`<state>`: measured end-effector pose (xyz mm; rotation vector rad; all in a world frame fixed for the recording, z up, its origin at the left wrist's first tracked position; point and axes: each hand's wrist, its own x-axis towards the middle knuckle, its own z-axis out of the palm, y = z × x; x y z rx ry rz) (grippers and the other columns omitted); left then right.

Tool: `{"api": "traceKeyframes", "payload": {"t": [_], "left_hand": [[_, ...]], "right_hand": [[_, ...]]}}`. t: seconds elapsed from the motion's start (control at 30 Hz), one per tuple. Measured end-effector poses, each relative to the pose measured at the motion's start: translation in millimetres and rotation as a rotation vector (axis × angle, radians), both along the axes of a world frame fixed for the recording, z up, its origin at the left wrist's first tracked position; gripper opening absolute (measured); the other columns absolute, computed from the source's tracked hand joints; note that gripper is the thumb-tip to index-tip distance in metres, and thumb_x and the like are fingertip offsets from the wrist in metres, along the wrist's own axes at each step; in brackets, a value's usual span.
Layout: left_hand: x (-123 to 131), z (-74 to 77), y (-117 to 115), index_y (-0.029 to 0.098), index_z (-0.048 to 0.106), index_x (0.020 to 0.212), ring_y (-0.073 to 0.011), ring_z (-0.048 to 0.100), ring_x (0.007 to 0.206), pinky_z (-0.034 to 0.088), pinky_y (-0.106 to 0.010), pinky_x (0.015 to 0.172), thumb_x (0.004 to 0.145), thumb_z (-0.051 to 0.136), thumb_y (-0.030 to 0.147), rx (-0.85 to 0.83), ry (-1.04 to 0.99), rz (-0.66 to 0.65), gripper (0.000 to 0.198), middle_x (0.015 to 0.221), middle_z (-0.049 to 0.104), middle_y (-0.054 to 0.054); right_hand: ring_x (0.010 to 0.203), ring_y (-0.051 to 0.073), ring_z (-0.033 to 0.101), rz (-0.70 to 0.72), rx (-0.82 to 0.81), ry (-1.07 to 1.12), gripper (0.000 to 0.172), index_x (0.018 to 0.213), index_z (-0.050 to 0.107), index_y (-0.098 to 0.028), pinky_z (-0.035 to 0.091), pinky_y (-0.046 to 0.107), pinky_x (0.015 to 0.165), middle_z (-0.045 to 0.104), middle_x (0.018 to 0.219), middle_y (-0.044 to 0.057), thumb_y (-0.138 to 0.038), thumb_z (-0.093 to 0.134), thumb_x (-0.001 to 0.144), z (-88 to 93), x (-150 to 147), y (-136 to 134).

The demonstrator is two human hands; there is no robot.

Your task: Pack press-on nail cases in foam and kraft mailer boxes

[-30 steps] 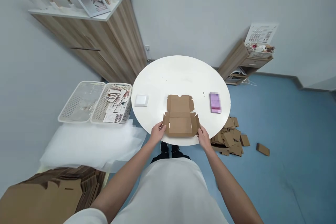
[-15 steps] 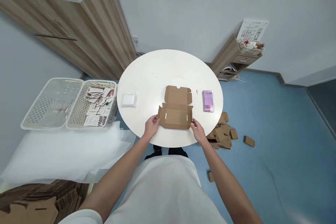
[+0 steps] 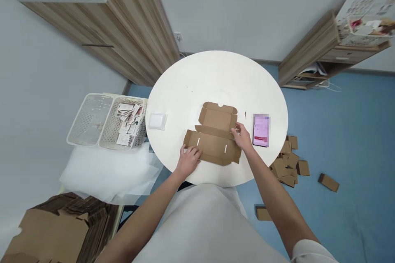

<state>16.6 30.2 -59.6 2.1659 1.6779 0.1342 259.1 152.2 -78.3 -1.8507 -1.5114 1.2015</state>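
Note:
A flat brown cardboard box blank [image 3: 214,133] lies unfolded near the front of the round white table [image 3: 216,78]. My left hand [image 3: 189,160] rests on its near left corner, fingers spread flat on the card. My right hand [image 3: 243,137] is at the blank's right side, fingers curled on a small side flap where the lid panel meets the base. A purple phone [image 3: 261,130] lies just right of my right hand. A small white square pad [image 3: 157,121] sits on the table's left part.
Two white mesh baskets [image 3: 92,119] stand left of the table, one holding paper cards. White foam sheets [image 3: 108,172] and a stack of cardboard blanks [image 3: 58,230] lie at lower left. Cardboard pieces [image 3: 290,164] litter the blue floor at right. Wooden cabinets stand behind.
The raised side flaps of the blank now lie flatter. My right hand moved up from the near right corner to the right flap; my left hand slid onto the near left corner. The camera shifted.

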Motion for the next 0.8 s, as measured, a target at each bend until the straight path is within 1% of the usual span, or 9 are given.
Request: {"api": "traceKeyframes", "payload": {"t": [0.13, 0.23, 0.3, 0.37, 0.43, 0.5, 0.57, 0.67, 0.8], "left_hand": [[4.5, -15.9, 4.6, 0.028, 0.057, 0.105, -0.0216, 0.055, 0.087, 0.015, -0.052, 0.099, 0.074, 0.044, 0.009, -0.054, 0.041, 0.002, 0.038, 0.087, 0.064, -0.006], [9.8, -18.4, 8.9, 0.028, 0.051, 0.113, -0.0209, 0.056, 0.089, 0.016, -0.05, 0.1, 0.071, 0.041, 0.005, -0.075, 0.066, -0.008, 0.049, 0.094, 0.063, -0.006], [14.3, -15.2, 13.6, 0.026, 0.044, 0.122, -0.0229, 0.051, 0.102, 0.017, -0.048, 0.1, 0.069, 0.043, 0.006, -0.051, 0.076, 0.006, 0.056, 0.11, 0.058, -0.009], [18.7, -9.7, 20.3, 0.024, 0.038, 0.128, -0.0263, 0.042, 0.115, 0.016, -0.047, 0.101, 0.068, 0.047, 0.008, -0.022, 0.091, 0.03, 0.062, 0.124, 0.048, -0.012], [22.4, -3.7, 28.8, 0.021, 0.033, 0.131, -0.0294, 0.034, 0.122, 0.013, -0.048, 0.102, 0.068, 0.052, 0.012, -0.02, 0.111, 0.044, 0.067, 0.132, 0.04, -0.014], [25.1, 1.7, 38.4, 0.019, 0.028, 0.134, -0.0315, 0.028, 0.125, 0.01, -0.049, 0.102, 0.067, 0.056, 0.018, -0.041, 0.136, 0.047, 0.072, 0.135, 0.034, -0.015], [26.7, 6.1, 48.4, 0.017, 0.023, 0.136, -0.0328, 0.023, 0.127, 0.008, -0.05, 0.102, 0.068, 0.059, 0.024, -0.066, 0.164, 0.052, 0.077, 0.138, 0.028, -0.016], [27.5, 9.8, 62.1, 0.015, 0.016, 0.137, -0.0328, 0.013, 0.13, 0.005, -0.051, 0.102, 0.068, 0.06, 0.031, -0.096, 0.196, 0.044, 0.084, 0.141, 0.021, -0.016], [28.0, 9.0, 74.9, 0.015, 0.013, 0.138, -0.0306, 0.005, 0.132, 0.004, -0.049, 0.103, 0.068, 0.059, 0.028, -0.128, 0.211, -0.023, 0.085, 0.142, 0.017, -0.014]], "right_hand": [[0.077, 0.017, 0.056, -0.018, -0.057, -0.001, 0.036, 0.104, 0.054, -0.02, 0.044, 0.033, 0.071, 0.061, 0.091, 0.005, -0.038, 0.043, 0.075, -14.6, -5.1, 14.0], [0.076, 0.018, 0.056, 0.007, -0.049, -0.026, 0.033, 0.102, 0.056, -0.019, 0.044, 0.033, 0.07, 0.062, 0.087, 0.004, -0.034, 0.041, 0.076, -18.6, -5.2, 13.7], [0.081, 0.018, 0.056, 0.032, -0.048, -0.011, 0.034, 0.104, 0.056, -0.019, 0.043, 0.034, 0.072, 0.062, 0.094, 0.005, -0.032, 0.038, 0.078, -17.7, -3.7, 13.1], [0.088, 0.019, 0.055, 0.061, -0.041, -0.006, 0.035, 0.106, 0.055, -0.02, 0.043, 0.035, 0.076, 0.062, 0.1, 0.005, -0.03, 0.035, 0.08, -14.7, -1.4, 14.0], [0.092, 0.019, 0.054, 0.086, -0.018, -0.01, 0.035, 0.106, 0.056, -0.021, 0.042, 0.035, 0.079, 0.061, 0.104, 0.005, -0.029, 0.034, 0.08, -10.3, 1.4, 16.6], [0.088, 0.019, 0.055, 0.107, -0.002, -0.007, 0.035, 0.107, 0.056, -0.021, 0.042, 0.035, 0.077, 0.061, 0.103, 0.005, -0.029, 0.034, 0.08, -5.2, 3.8, 20.0], [0.076, 0.017, 0.056, 0.129, -0.023, 0.003, 0.036, 0.107, 0.056, -0.021, 0.044, 0.033, 0.069, 0.063, 0.095, 0.004, -0.029, 0.035, 0.08, -0.5, 5.4, 22.9], [0.06, 0.014, 0.053, 0.148, -0.083, 0.016, 0.036, 0.106, 0.058, -0.021, 0.043, 0.03, 0.058, 0.065, 0.083, 0.003, -0.03, 0.036, 0.079, 3.6, 5.9, 24.8], [0.065, 0.015, 0.055, 0.167, -0.154, 0.037, 0.035, 0.103, 0.061, -0.022, 0.044, 0.03, 0.06, 0.065, 0.084, 0.003, -0.028, 0.039, 0.077, 2.8, 6.3, 26.1]]}}
